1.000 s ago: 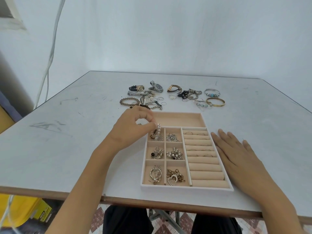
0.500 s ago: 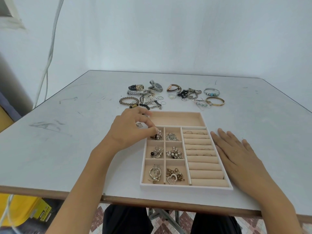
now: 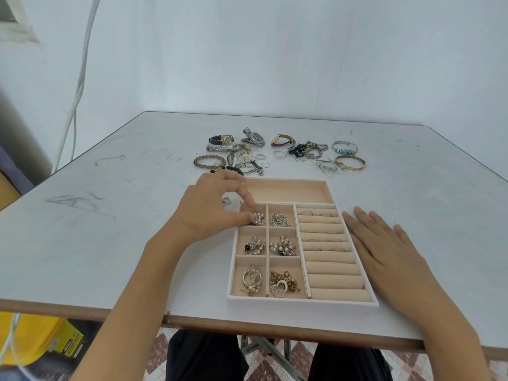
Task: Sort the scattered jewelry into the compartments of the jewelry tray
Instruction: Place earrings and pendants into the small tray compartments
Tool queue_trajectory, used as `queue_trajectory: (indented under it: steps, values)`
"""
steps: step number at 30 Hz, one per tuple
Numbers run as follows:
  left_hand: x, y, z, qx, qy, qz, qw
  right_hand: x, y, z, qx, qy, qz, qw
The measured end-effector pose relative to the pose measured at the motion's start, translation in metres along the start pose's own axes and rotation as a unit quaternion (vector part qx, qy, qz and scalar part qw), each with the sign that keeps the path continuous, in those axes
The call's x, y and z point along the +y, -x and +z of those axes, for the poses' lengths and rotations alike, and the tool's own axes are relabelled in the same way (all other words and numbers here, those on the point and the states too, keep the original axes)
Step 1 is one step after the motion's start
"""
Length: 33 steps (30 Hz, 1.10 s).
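A beige jewelry tray [image 3: 302,303] lies near the table's front edge. Its six small left compartments each hold a brooch or pendant. Ring rolls [image 3: 327,251] on the right carry several rings, and the long back compartment [image 3: 288,191] is bare. My left hand [image 3: 211,210] reaches over the back-left small compartment. Its thumb tip touches a pearl brooch [image 3: 259,218] lying there, with the index finger lifted off. My right hand [image 3: 384,251] rests flat beside the tray's right wall. Scattered beyond the tray are watches [image 3: 254,138], a beaded bracelet [image 3: 209,160], chains [image 3: 244,160] and a gold bangle [image 3: 350,162].
A small tag [image 3: 226,201] lies on the table by the tray's back-left corner. White cables [image 3: 79,78] hang down the wall at left. A yellow box [image 3: 41,345] sits on the floor under the table's front-left edge.
My left hand lowered the pearl brooch into the back-left small compartment, and its pinch has opened. My right hand stayed flat beside the tray.
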<state>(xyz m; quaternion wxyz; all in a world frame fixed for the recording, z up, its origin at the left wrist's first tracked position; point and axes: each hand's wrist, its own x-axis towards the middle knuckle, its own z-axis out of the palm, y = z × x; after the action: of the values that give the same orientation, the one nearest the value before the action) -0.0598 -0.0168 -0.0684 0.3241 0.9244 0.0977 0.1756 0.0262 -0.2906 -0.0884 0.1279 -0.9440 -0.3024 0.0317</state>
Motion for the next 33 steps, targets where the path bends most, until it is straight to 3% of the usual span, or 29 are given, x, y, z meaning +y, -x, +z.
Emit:
queue_trajectory:
  steps: [19, 33]
  values:
    - [0.006, 0.002, -0.001, 0.004, 0.016, -0.015, 1.0, -0.001, 0.002, -0.002, -0.002, -0.001, 0.005, 1.0]
    - [-0.005, -0.015, -0.007, 0.087, 0.105, -0.071, 0.988, 0.003, -0.004, -0.02, -0.043, 0.02, -0.014, 0.999]
